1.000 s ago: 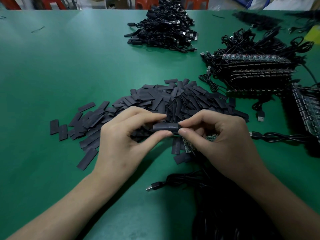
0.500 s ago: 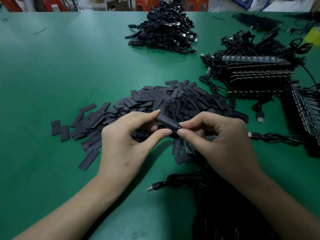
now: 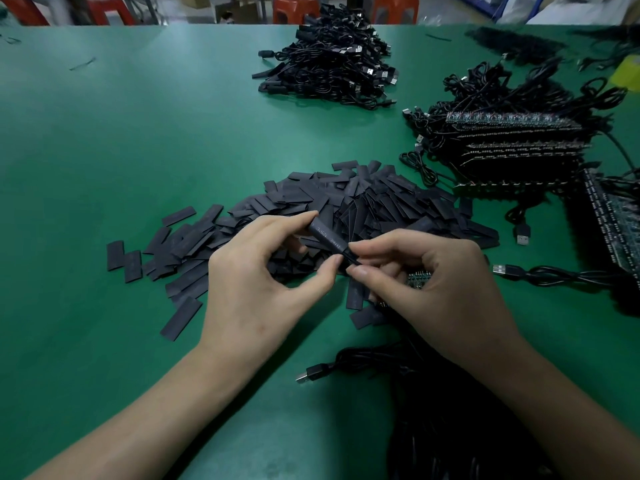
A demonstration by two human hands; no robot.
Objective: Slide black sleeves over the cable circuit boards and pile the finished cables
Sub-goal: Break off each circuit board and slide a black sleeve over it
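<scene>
My left hand [image 3: 256, 282] pinches a black sleeve [image 3: 327, 236] between thumb and forefinger; the sleeve tilts up to the left. My right hand [image 3: 429, 285] pinches the cable end at the sleeve's lower right tip. A small green circuit board [image 3: 417, 279] peeks out under my right fingers. Behind both hands lies a loose heap of flat black sleeves [image 3: 346, 206]. A pile of finished cables [image 3: 329, 60] sits at the far middle of the table.
Stacked circuit-board strips with attached cables [image 3: 512, 147] lie at the right, with more boards [image 3: 616, 220] at the right edge. A USB plug [image 3: 310, 373] and a dark bundle of cables [image 3: 450, 420] lie near my right forearm. Bare green table [image 3: 121, 133] spreads to the left.
The sleeve went from level to tilted, its left end raised. My left forefinger moved up along it. Both hands stayed in the same spot.
</scene>
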